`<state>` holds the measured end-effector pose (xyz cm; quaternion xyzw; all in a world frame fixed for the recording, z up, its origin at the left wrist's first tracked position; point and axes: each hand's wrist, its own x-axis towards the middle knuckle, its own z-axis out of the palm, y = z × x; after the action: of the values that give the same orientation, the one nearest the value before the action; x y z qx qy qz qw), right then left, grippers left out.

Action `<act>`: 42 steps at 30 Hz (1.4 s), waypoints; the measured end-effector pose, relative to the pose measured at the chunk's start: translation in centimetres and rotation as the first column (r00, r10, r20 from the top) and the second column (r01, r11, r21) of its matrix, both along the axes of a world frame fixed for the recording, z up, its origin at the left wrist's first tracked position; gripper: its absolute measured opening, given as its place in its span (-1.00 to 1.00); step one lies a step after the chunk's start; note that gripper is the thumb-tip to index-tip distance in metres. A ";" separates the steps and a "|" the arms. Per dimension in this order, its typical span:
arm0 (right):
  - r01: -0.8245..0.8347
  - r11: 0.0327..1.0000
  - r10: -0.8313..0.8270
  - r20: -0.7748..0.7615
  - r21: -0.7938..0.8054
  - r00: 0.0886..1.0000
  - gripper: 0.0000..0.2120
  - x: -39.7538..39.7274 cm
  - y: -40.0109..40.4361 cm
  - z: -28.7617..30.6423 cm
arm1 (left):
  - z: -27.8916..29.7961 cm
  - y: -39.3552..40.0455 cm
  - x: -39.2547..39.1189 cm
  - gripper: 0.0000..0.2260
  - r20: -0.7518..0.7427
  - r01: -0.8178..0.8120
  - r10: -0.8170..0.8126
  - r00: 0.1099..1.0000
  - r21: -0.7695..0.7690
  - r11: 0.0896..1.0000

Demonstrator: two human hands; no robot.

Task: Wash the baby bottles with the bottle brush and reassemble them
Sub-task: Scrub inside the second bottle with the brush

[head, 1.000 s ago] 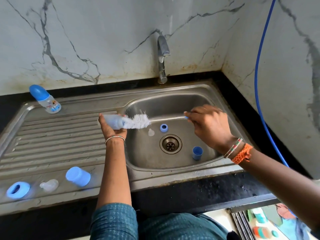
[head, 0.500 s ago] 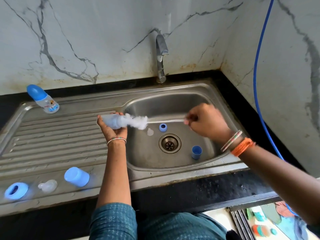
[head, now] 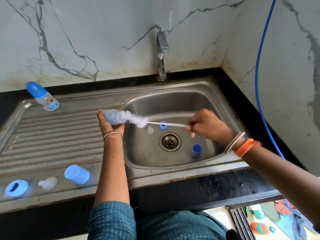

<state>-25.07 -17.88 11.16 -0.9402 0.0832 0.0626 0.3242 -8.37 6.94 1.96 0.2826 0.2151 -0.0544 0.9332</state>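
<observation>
My left hand (head: 108, 124) grips a clear baby bottle (head: 113, 118) held sideways over the sink's left rim. My right hand (head: 207, 126) pinches the thin white handle of the bottle brush (head: 138, 120), whose white bristles sit at the bottle's mouth. Inside the steel sink (head: 181, 104) lie a blue ring (head: 163, 125), a clear nipple (head: 150, 130) and a blue cap (head: 197, 150). An assembled bottle with a blue cap (head: 42, 96) stands at the drainboard's far left.
On the ribbed drainboard (head: 52, 135), near its front edge, lie a blue ring (head: 16, 188), a clear nipple (head: 47, 183) and a blue cap (head: 77, 174). The tap (head: 161, 54) rises behind the basin with no water running. A blue hose (head: 259, 66) hangs down the right wall.
The brush has slid back and forth at the bottle's mouth; its bristles now sit a little farther out. My right hand has drawn slightly right. The bottle stays in my left hand.
</observation>
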 end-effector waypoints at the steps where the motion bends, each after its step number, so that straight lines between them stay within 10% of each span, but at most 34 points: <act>1: 0.089 0.956 -0.003 -0.295 0.281 0.955 -0.80 0.0 0.1 0.4 | 0.3 -0.1 -0.3 -0.76 0.032 -0.015 0.015 0.999 -0.001 1.000; 3: 0.141 0.883 0.056 -0.399 0.447 0.915 -0.77 0.0 -0.3 0.0 | 0.7 -0.4 -0.6 -0.77 0.068 -0.035 0.036 0.997 -0.006 0.999; 5: -0.035 0.999 0.035 -0.034 -0.010 0.999 -0.84 -0.2 -0.5 -1.2 | 0.8 -0.5 -0.8 -0.75 0.060 -0.042 0.045 0.997 -0.052 0.998; 7: 0.088 0.838 0.222 0.484 -0.539 0.846 -0.77 -0.6 -0.8 -1.8 | 0.7 -0.5 -0.7 -0.73 0.035 -0.027 0.029 0.999 -0.057 0.998; 9: 0.174 0.794 0.317 0.641 -0.582 0.699 -0.73 -0.3 -0.8 -2.3 | 0.7 -0.8 -0.9 -0.74 0.024 -0.013 0.014 1.000 -0.050 0.999; 11: 0.052 0.950 0.104 0.470 -0.308 0.876 -0.86 -0.1 -0.8 -1.3 | 0.8 -1.0 -1.0 -0.75 0.038 -0.039 0.041 0.998 -0.065 0.997; 12: -0.010 0.999 0.016 0.146 -0.040 0.989 -0.90 -0.1 -0.6 -0.4 | 1.0 -1.1 -1.0 -0.76 0.051 -0.051 0.054 0.997 -0.068 0.996; 13: 0.012 0.972 0.042 -0.226 0.233 0.973 -0.87 -0.1 -0.6 0.2 | 1.2 -1.2 -1.0 -0.77 0.072 -0.043 0.048 0.996 -0.066 0.997; 15: 0.071 0.904 0.141 -0.450 0.421 0.882 -0.82 0.0 -1.3 0.5 | 1.1 -1.0 -1.1 -0.75 0.081 -0.016 0.018 0.997 -0.029 0.999; 18: 0.024 0.981 -0.015 0.049 -0.193 0.999 -0.87 -0.2 -2.1 -0.3 | 0.7 -0.1 -1.0 -0.48 0.042 0.053 -0.054 0.998 0.024 0.998; 21: 0.181 0.846 0.178 0.586 -0.501 0.791 -0.80 -0.5 -2.2 -1.1 | 1.2 0.1 -0.7 -0.56 -0.040 0.069 -0.066 0.997 0.078 0.995; 23: 0.195 0.787 0.331 0.666 -0.586 0.668 -0.77 -0.6 -2.3 -1.4 | 1.2 -0.1 -1.0 -0.67 -0.126 0.088 -0.074 0.989 0.108 0.990; 26: 0.085 0.901 0.104 0.402 -0.425 0.909 -0.84 -0.9 -1.3 -0.7 | 0.8 0.1 -1.4 -0.73 -0.101 0.075 -0.066 0.993 0.093 0.993; 29: 0.049 0.976 -0.001 -0.221 0.211 0.975 -0.71 -0.8 -1.5 0.2 | 1.2 0.5 -1.2 -0.77 0.036 0.072 -0.074 0.997 0.036 0.997; 31: 0.021 0.998 -0.013 -0.130 0.056 0.991 -0.80 -0.7 -1.9 0.3 | 1.4 0.5 -1.0 -0.79 0.075 0.064 -0.061 0.995 -0.040 0.997; 33: 0.124 0.915 -0.006 0.295 -0.384 0.956 -0.94 -0.8 -2.2 0.3 | 1.5 0.1 -1.2 -0.78 0.064 0.059 -0.055 0.996 -0.063 0.996; 35: 0.246 0.884 0.031 0.575 -0.398 0.818 -0.90 -0.7 -1.7 0.4 | 1.3 -0.5 -1.4 -0.77 0.044 0.064 -0.062 0.997 -0.059 0.996; 37: 0.142 0.977 -0.080 0.341 -0.160 0.937 -0.94 -0.3 -2.2 1.4 | 1.2 -0.7 -1.5 -0.78 0.092 0.077 -0.069 0.993 -0.088 0.993; 39: 0.105 0.967 -0.040 -0.270 0.231 0.962 -0.75 -0.5 -2.3 2.2 | 0.8 -0.5 -1.5 -0.64 0.189 0.103 -0.075 0.979 -0.147 0.984; 42: 0.016 0.992 0.021 -0.277 0.129 0.961 -0.70 -0.6 -2.4 2.7 | 0.7 0.0 -1.2 -0.43 0.202 0.141 -0.119 0.972 -0.099 0.985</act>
<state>-25.66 -20.25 13.84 -0.8992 0.1224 0.1994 0.3698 -9.53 6.93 2.67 0.2470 0.1002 -0.0994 0.9587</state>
